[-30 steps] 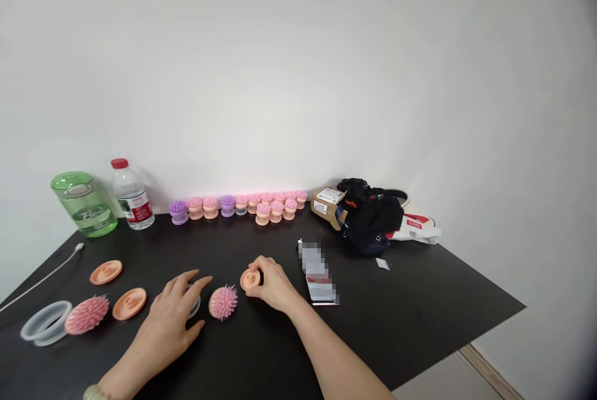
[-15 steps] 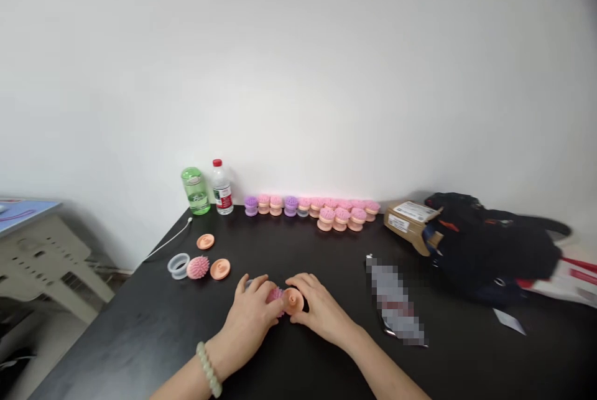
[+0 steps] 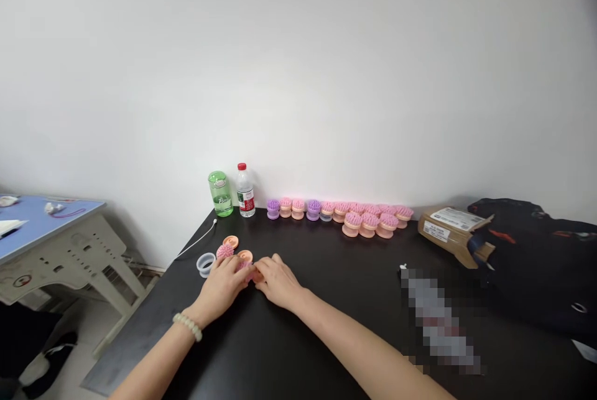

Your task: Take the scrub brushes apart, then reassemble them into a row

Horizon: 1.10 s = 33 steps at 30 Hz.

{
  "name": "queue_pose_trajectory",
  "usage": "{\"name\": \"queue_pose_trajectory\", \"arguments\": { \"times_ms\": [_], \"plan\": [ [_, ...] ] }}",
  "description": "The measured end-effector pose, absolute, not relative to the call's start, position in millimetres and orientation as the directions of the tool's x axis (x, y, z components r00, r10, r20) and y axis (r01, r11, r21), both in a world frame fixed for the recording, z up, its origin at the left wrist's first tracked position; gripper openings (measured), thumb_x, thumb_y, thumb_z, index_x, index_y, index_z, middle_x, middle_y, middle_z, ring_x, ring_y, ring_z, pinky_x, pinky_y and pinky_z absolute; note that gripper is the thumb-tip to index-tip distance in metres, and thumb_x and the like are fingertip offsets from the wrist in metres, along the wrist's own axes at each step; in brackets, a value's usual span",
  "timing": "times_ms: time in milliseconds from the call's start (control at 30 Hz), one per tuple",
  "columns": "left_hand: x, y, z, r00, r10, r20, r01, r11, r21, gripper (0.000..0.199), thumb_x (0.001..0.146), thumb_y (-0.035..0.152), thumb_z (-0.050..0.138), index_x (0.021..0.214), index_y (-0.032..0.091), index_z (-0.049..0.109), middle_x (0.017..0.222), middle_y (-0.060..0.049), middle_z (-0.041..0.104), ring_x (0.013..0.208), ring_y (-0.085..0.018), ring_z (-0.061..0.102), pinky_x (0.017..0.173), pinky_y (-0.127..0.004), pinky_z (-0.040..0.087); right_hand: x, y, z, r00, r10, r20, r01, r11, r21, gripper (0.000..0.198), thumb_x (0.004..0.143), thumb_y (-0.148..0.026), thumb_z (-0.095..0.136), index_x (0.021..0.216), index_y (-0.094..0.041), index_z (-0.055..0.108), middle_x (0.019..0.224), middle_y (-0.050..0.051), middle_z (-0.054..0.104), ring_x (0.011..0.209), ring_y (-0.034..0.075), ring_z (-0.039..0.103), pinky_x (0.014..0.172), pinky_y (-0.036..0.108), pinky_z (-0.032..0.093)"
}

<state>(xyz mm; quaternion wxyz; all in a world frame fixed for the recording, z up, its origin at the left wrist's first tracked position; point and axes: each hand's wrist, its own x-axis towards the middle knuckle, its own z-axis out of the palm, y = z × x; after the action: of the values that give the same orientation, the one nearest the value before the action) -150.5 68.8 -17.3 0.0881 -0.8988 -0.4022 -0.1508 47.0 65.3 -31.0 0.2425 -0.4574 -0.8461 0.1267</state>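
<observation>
My left hand (image 3: 224,282), wearing a pale bead bracelet, has its fingers curled over a pink bristled brush head (image 3: 245,270) at the table's left part. Against its right side my right hand (image 3: 278,282) grips a peach round disc (image 3: 257,277), mostly covered by the fingers. Just beyond the hands lie another pink bristled head (image 3: 224,252) and two loose peach discs, one farther off (image 3: 230,242) and one nearer (image 3: 245,255). A translucent ring (image 3: 205,265) rests left of them. Whatever is under my left palm is hidden.
Along the wall stands a row of finished-looking pink and purple scalp brushes (image 3: 366,223). A green bottle (image 3: 221,193) and a red-capped bottle (image 3: 245,191) stand at the back left, near a white cable (image 3: 198,241). To the right are a cardboard box (image 3: 450,232), a black bag (image 3: 536,269) and a blurred-out item (image 3: 438,319).
Both hands have moved left and away from me across the table with the pink head and peach disc, reaching the loose parts. The view has turned left.
</observation>
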Motion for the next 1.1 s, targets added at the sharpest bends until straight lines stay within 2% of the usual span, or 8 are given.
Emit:
{"name": "queue_pose_trajectory", "arguments": {
  "times_ms": [133, 233, 433, 533, 700, 900, 1033, 1100],
  "plan": [
    [-155.0, 94.5, -17.7, 0.619, 0.671, 0.409, 0.742, -0.67, -0.022, 0.032, 0.095, 0.019, 0.044, 0.12, 0.025, 0.064, 0.116, -0.011, 0.067, 0.111, -0.027, 0.061, 0.095, -0.046, 0.048, 44.1, 89.8, -26.1, -0.401, 0.853, 0.336, 0.753, 0.515, -0.409, 0.027, 0.095, -0.031, 0.062, 0.118, -0.017, 0.061, 0.119, 0.008, 0.064, 0.102, 0.023, 0.064, 0.086, 0.043, 0.055],
    [-163.4, 95.7, -21.5, 0.595, 0.694, 0.405, 0.76, -0.651, -0.002, 0.029, 0.095, 0.027, 0.045, 0.113, 0.03, 0.067, 0.109, -0.008, 0.07, 0.1, -0.026, 0.066, 0.089, -0.043, 0.052, 64.5, 92.8, -20.5, -0.332, 0.857, 0.393, 0.79, 0.481, -0.381, 0.032, 0.096, -0.033, 0.06, 0.125, -0.018, 0.058, 0.125, 0.009, 0.061, 0.104, 0.023, 0.065, 0.087, 0.043, 0.056],
    [-182.2, 79.0, -43.7, 0.598, 0.66, 0.455, 0.768, -0.634, -0.089, 0.051, 0.084, 0.033, 0.057, 0.134, 0.041, 0.056, 0.14, -0.009, 0.058, 0.132, -0.041, 0.048, 0.101, -0.065, 0.041, 142.6, 86.1, -4.3, -0.208, 0.856, 0.474, 0.883, 0.373, -0.286, 0.032, 0.096, -0.033, 0.061, 0.125, -0.017, 0.058, 0.125, 0.009, 0.061, 0.104, 0.023, 0.064, 0.087, 0.044, 0.056],
    [-170.1, 67.9, -47.1, 0.611, 0.603, 0.513, 0.733, -0.675, -0.08, 0.062, 0.086, 0.032, 0.056, 0.145, 0.041, 0.042, 0.148, -0.01, 0.051, 0.138, -0.042, 0.041, 0.102, -0.067, 0.04, 194.6, 91.6, 9.4, -0.114, 0.86, 0.498, 0.935, 0.262, -0.238, 0.033, 0.096, -0.033, 0.061, 0.125, -0.018, 0.058, 0.128, 0.009, 0.06, 0.108, 0.024, 0.063, 0.09, 0.046, 0.054],
    [-117.9, 52.1, -32.0, 0.653, 0.557, 0.513, 0.647, -0.762, 0.005, 0.069, 0.087, 0.034, 0.059, 0.15, 0.041, 0.032, 0.153, -0.007, 0.045, 0.138, -0.038, 0.044, 0.103, -0.056, 0.047, 267.2, 107.1, 25.3, 0.085, 0.857, 0.508, 0.98, 0.02, -0.197, 0.034, 0.095, -0.028, 0.062, 0.127, -0.017, 0.057, 0.135, 0.011, 0.056, 0.121, 0.029, 0.056, 0.101, 0.053, 0.046],
    [-56.1, 44.9, -11.2, 0.678, 0.566, 0.468, 0.547, -0.815, 0.194, 0.071, 0.086, 0.022, 0.059, 0.15, 0.037, 0.032, 0.154, -0.009, 0.042, 0.14, -0.036, 0.041, 0.102, -0.052, 0.051, 268.6, 116.2, 19.7, 0.048, 0.907, 0.419, 0.99, 0.011, -0.138, 0.032, 0.096, -0.032, 0.061, 0.125, -0.018, 0.058, 0.131, 0.009, 0.059, 0.112, 0.025, 0.061, 0.094, 0.048, 0.052],
    [-34.5, 43.9, -15.0, 0.656, 0.595, 0.464, 0.511, -0.803, 0.307, 0.065, 0.087, 0.02, 0.058, 0.146, 0.037, 0.037, 0.152, -0.009, 0.043, 0.136, -0.034, 0.047, 0.102, -0.051, 0.051, 248.2, 105.3, 16.5, 0.074, 0.92, 0.384, 0.977, 0.01, -0.211, 0.031, 0.095, -0.03, 0.062, 0.123, -0.018, 0.059, 0.13, 0.009, 0.058, 0.114, 0.026, 0.059, 0.096, 0.049, 0.05],
    [-27.7, 43.6, -22.2, 0.632, 0.629, 0.453, 0.51, -0.778, 0.367, 0.062, 0.088, 0.021, 0.056, 0.145, 0.035, 0.038, 0.151, -0.01, 0.044, 0.133, -0.032, 0.051, 0.1, -0.048, 0.053, 236.0, 91.4, 15.7, 0.082, 0.926, 0.368, 0.961, 0.024, -0.275, 0.029, 0.089, -0.023, 0.068, 0.116, -0.013, 0.061, 0.128, 0.013, 0.057, 0.116, 0.029, 0.056, 0.097, 0.05, 0.048]
  ]
}}
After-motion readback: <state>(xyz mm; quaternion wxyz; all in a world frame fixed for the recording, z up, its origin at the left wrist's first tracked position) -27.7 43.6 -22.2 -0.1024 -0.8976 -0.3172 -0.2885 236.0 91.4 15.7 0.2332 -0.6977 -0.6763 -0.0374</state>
